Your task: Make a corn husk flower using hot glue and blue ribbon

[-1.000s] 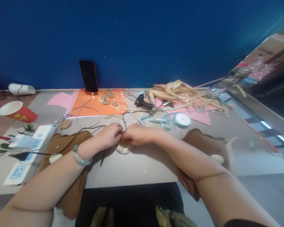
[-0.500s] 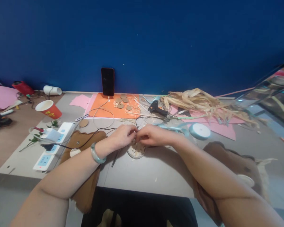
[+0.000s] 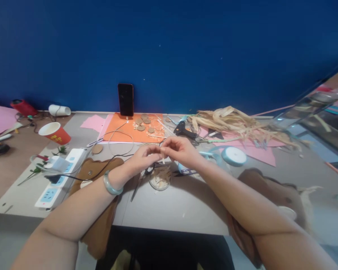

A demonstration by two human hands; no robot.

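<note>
My left hand (image 3: 145, 158) and my right hand (image 3: 182, 152) meet over the middle of the table, both with fingers pinched. A small pale strip (image 3: 163, 160), perhaps dried husk, pokes out between the fingertips; its upper part is hidden. Just below them lies a round dish (image 3: 160, 188) filled with pale cut bits. Scissors (image 3: 138, 184) rest left of the dish, their handles near my left hand. Under my right wrist a light blue object (image 3: 183, 169) shows in part, with a dark pointed tip beside it.
Behind my hands are a black glue gun (image 3: 184, 130), an orange sheet (image 3: 119, 129) with wooden discs, and a phone (image 3: 125, 99) standing upright. Dried husks (image 3: 228, 118) and a ribbon roll (image 3: 234, 156) lie right. A power strip (image 3: 60, 180) and a paper cup (image 3: 56, 134) stand left.
My hands have lifted off the dish and moved slightly away from me. The dish and scissors handles now show, and the pale strip is visible between my fingertips.
</note>
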